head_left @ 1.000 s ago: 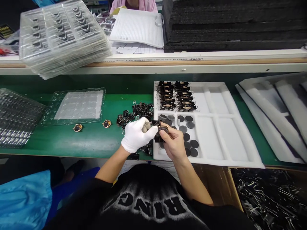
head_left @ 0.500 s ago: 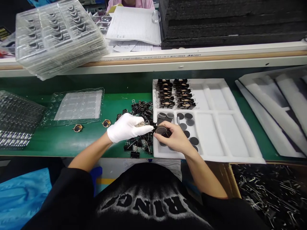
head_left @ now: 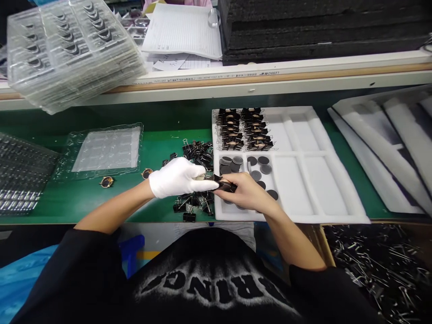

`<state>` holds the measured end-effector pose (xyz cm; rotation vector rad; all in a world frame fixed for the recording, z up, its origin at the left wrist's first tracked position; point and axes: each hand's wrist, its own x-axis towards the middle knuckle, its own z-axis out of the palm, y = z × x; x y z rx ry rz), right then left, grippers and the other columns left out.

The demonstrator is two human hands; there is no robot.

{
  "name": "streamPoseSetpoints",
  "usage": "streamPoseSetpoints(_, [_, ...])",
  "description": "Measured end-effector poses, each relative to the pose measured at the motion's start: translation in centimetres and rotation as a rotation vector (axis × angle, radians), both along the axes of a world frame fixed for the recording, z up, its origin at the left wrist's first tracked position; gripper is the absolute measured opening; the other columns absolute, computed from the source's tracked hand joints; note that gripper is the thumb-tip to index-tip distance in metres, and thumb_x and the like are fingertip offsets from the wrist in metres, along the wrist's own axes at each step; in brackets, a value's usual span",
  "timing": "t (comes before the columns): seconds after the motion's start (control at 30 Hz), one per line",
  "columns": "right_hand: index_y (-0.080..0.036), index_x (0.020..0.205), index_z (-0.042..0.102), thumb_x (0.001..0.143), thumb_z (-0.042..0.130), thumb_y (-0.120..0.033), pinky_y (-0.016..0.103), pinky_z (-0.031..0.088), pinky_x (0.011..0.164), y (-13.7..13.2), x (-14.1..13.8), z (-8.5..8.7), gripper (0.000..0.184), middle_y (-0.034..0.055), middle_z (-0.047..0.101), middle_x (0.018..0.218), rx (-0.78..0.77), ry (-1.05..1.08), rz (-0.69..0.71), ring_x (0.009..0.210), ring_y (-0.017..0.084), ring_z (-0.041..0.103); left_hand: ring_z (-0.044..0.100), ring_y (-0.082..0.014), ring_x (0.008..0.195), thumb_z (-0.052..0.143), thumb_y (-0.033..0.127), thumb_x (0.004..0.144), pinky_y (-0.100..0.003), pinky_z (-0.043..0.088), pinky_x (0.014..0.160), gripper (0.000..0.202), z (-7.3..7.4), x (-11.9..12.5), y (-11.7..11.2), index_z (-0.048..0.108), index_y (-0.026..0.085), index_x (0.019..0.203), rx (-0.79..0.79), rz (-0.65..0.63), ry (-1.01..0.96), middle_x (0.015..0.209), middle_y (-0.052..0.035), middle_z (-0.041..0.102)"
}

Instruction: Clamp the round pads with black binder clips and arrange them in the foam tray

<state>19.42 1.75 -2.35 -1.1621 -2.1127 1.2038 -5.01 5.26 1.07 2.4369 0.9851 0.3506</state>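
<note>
My left hand [head_left: 178,177], in a white glove, and my bare right hand [head_left: 245,192] meet over the front left corner of a white foam tray [head_left: 303,180]. Between the fingertips of both sits a dark round disc with a black binder clip [head_left: 225,183] on it; both hands pinch it. Loose black binder clips [head_left: 197,155] lie heaped on the green mat under and behind my left hand. Loose dark discs [head_left: 256,166] lie in the tray pocket beside my right hand. Clipped discs [head_left: 243,130] fill the pocket behind them in two rows.
Two small round gold-rimmed parts [head_left: 106,181] lie on the green mat [head_left: 101,202] near a clear blister tray [head_left: 104,150]. Stacked clear trays [head_left: 67,49] and black foam sheets [head_left: 320,27] sit on the raised shelf. White foam pieces [head_left: 388,139] lie right; a box of clips [head_left: 378,265] stands below.
Both hands have sunk from chest height down to the tray's front left corner, still holding the disc and clip. My left forearm has swung out to the left.
</note>
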Motion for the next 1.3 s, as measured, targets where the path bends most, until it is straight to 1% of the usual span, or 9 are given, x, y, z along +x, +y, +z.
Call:
streamPoseSetpoints(0.2, [-0.021, 0.067, 0.050, 0.093, 0.067, -0.022, 0.027, 0.031, 0.057, -0.1, 0.0, 0.2, 0.031, -0.0067, 0.049, 0.062, 0.087, -0.040, 0.034, 0.058, 0.009, 0.044, 0.038, -0.0085, 0.049, 0.061, 0.067, 0.094, -0.027, 0.024, 0.055, 0.057, 0.3, 0.5, -0.6, 0.052, 0.019, 0.065, 0.020, 0.087, 0.081, 0.051, 0.0057, 0.046])
streamPoseSetpoints(0.3, [-0.018, 0.081, 0.063, 0.097, 0.061, -0.016, 0.030, 0.036, 0.061, -0.4, 0.3, 0.0, 0.017, 0.0009, 0.064, 0.077, 0.352, -0.098, -0.018, 0.068, 0.014, 0.056, 0.057, -0.0135, 0.060, 0.060, 0.068, 0.094, -0.027, 0.035, 0.061, 0.049, 0.5, 0.7, -1.5, 0.069, 0.020, 0.095, -0.016, 0.203, 0.098, 0.065, 0.0033, 0.064])
streamPoseSetpoints(0.4, [-0.017, 0.104, 0.073, 0.103, 0.051, -0.013, 0.037, 0.041, 0.071, -0.5, 0.4, -0.5, 0.022, 0.0129, 0.077, 0.100, 0.657, -0.265, -0.189, 0.086, 0.023, 0.067, 0.067, -0.0157, 0.065, 0.041, 0.062, 0.105, -0.030, 0.047, 0.068, 0.052, -0.1, 1.2, -2.2, 0.064, 0.020, 0.125, -0.281, 0.308, -0.090, 0.076, 0.0000, 0.072])
streamPoseSetpoints(0.47, [-0.022, 0.112, 0.075, 0.104, 0.048, -0.015, 0.042, 0.041, 0.078, -0.6, 0.4, -0.8, 0.028, 0.0141, 0.079, 0.111, 0.736, -0.339, -0.262, 0.098, 0.028, 0.069, 0.066, -0.0142, 0.056, 0.031, 0.063, 0.108, -0.030, 0.051, 0.063, 0.057, -0.9, 1.8, -2.4, 0.066, 0.017, 0.110, -0.532, 0.345, -0.275, 0.073, -0.0021, 0.071])
streamPoseSetpoints(0.57, [-0.032, 0.123, 0.074, 0.104, 0.053, -0.021, 0.050, 0.042, 0.090, -1.0, 0.6, -1.0, 0.030, 0.0097, 0.079, 0.123, 0.703, -0.341, -0.284, 0.114, 0.032, 0.069, 0.064, -0.0117, 0.049, 0.045, 0.063, 0.105, -0.026, 0.048, 0.053, 0.053, -1.8, 2.5, -2.5, 0.060, 0.017, 0.082, -0.736, 0.334, -0.465, 0.070, -0.0027, 0.069])
streamPoseSetpoints(0.7, [-0.037, 0.150, 0.057, 0.095, 0.073, -0.035, 0.063, 0.039, 0.109, -1.9, 2.1, -0.5, 0.057, 0.0111, 0.065, 0.149, 0.580, -0.249, -0.340, 0.136, 0.041, 0.059, 0.066, -0.0114, 0.059, 0.056, 0.050, 0.102, -0.025, 0.053, 0.060, 0.036, -1.9, 2.2, -2.4, 0.070, 0.017, 0.107, -0.658, 0.308, -0.472, 0.075, 0.0008, 0.068])
streamPoseSetpoints(0.83, [-0.035, 0.164, 0.036, 0.081, 0.087, -0.047, 0.057, 0.048, 0.115, -2.2, 4.0, 0.5, 0.098, 0.0121, 0.054, 0.160, 0.194, 0.006, -0.231, 0.145, 0.037, 0.054, 0.070, -0.0126, 0.065, 0.054, 0.048, 0.103, -0.026, 0.056, 0.067, 0.038, -1.6, 1.8, -2.1, 0.071, 0.019, 0.119, -0.598, 0.255, -0.362, 0.079, 0.0018, 0.070])
streamPoseSetpoints(1.03, [-0.027, 0.131, 0.071, 0.089, 0.078, -0.045, 0.039, 0.061, 0.080, -0.8, 4.3, 0.6, 0.046, 0.0071, 0.079, 0.113, -0.188, 0.097, -0.129, 0.097, 0.026, 0.075, 0.071, -0.0142, 0.075, 0.054, 0.045, 0.102, -0.027, 0.054, 0.072, 0.040, -1.9, 2.7, -2.3, 0.069, 0.020, 0.129, -0.518, 0.176, -0.221, 0.091, -0.0006, 0.077])
streamPoseSetpoints(1.3, [-0.022, 0.095, 0.079, 0.089, 0.077, -0.038, 0.032, 0.051, 0.072, 0.2, 4.3, 0.6, 0.018, 0.0031, 0.081, 0.092, -0.094, 0.026, -0.091, 0.082, 0.021, 0.072, 0.072, -0.0176, 0.089, 0.053, 0.047, 0.104, -0.030, 0.055, 0.082, 0.045, -2.4, 3.4, -2.4, 0.066, 0.022, 0.138, -0.426, 0.160, -0.129, 0.099, -0.0026, 0.079])
